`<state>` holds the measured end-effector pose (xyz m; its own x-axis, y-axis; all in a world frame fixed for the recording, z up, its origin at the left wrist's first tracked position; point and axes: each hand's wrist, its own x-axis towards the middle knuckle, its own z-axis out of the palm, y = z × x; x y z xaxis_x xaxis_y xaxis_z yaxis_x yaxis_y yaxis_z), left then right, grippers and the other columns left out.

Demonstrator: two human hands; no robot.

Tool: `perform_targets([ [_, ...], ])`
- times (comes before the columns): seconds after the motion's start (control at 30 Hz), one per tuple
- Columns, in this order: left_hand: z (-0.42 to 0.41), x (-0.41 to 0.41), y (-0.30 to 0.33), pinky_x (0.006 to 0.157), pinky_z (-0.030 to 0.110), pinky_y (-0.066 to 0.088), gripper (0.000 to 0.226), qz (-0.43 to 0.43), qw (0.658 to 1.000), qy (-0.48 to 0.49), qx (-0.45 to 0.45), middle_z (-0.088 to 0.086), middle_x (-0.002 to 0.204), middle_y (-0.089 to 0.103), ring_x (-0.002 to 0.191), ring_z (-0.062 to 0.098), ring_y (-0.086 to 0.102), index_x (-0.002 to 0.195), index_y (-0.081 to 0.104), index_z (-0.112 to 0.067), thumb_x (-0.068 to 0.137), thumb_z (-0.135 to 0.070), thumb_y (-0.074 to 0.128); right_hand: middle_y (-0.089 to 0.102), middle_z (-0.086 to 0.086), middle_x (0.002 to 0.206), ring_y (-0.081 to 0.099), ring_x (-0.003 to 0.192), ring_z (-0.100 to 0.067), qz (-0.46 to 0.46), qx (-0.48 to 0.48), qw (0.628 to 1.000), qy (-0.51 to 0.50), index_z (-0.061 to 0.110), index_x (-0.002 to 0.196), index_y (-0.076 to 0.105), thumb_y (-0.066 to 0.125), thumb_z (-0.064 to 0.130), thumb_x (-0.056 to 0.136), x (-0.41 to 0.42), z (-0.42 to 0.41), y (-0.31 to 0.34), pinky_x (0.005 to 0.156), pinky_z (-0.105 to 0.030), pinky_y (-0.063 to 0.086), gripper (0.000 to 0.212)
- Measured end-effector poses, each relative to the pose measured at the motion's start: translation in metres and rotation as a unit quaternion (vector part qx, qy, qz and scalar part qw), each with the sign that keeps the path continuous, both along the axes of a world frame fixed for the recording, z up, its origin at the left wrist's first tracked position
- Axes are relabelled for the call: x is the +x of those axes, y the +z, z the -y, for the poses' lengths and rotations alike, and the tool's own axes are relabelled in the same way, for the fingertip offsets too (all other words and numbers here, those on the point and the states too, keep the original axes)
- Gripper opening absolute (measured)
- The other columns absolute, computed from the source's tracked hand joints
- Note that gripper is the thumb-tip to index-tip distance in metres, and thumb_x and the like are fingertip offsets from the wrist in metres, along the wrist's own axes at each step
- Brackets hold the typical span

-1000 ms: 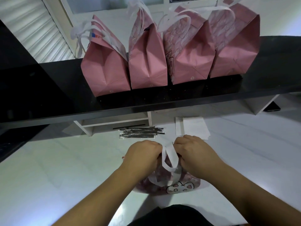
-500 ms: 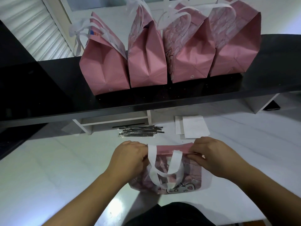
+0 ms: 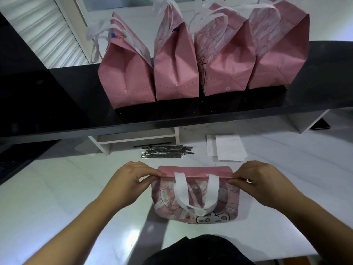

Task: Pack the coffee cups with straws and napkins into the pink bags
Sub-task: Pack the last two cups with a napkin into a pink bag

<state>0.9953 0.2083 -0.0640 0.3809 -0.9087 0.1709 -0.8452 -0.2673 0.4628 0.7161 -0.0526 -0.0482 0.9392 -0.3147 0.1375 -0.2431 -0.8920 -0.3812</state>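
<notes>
White counter (image 3: pixel 57 188), hands hiding pink bag (image 3: pixel 194 199) corners

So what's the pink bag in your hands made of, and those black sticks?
The pink bag looks like soft non-woven fabric, matte, with stitched-looking seams like those on the shelf bags; it flops rather than creasing like paper. The black sticks look like plastic straws in clear shiny wrappers, judging by the glints, though that's a guess.

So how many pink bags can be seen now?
5. Four stand in a row on the black shelf. The fifth bag lies on the white table, both hands pinching its top corners.
</notes>
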Motion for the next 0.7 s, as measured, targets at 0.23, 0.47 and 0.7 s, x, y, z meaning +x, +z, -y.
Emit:
perform_targets([
  [0.23, 0.004, -0.007, -0.004, 0.083, 0.013, 0.044, 0.023, -0.030, 0.998, 0.050, -0.013, -0.036, 0.092, 0.064, 0.088, -0.006, 0.060, 0.101, 0.083, -0.034, 0.088, -0.015, 0.084, 0.068, 0.014, 0.094, 0.057, 0.084, -0.010, -0.045, -0.082, 0.996, 0.002, 0.031, 0.112, 0.073, 0.066, 0.048, 0.088, 0.010, -0.016, 0.002, 0.072, -0.027, 0.053, 0.030],
  [0.47, 0.010, -0.005, -0.004, 0.085, 0.010, 0.037, 0.012, -0.050, 0.998, 0.046, -0.012, -0.043, 0.097, 0.058, 0.100, -0.020, 0.051, 0.105, 0.076, -0.041, 0.096, -0.035, 0.073, 0.068, 0.012, 0.108, 0.060, 0.097, -0.014, -0.089, -0.078, 0.993, -0.019, 0.034, 0.123, 0.068, 0.062, 0.035, 0.094, 0.032, -0.040, 0.003, 0.081, -0.028, 0.051, 0.029],
  [0.7, 0.031, -0.003, 0.007, 0.089, 0.007, 0.040, 0.020, -0.100, 0.989, 0.056, -0.089, -0.038, 0.115, 0.056, 0.113, -0.014, 0.052, 0.118, 0.069, -0.042, 0.098, -0.042, 0.065, 0.068, 0.014, 0.090, 0.063, 0.080, -0.010, -0.101, 0.001, 0.989, -0.105, 0.031, 0.098, 0.076, 0.058, 0.027, 0.094, 0.014, -0.054, 0.025, 0.065, -0.028, 0.053, 0.018],
])
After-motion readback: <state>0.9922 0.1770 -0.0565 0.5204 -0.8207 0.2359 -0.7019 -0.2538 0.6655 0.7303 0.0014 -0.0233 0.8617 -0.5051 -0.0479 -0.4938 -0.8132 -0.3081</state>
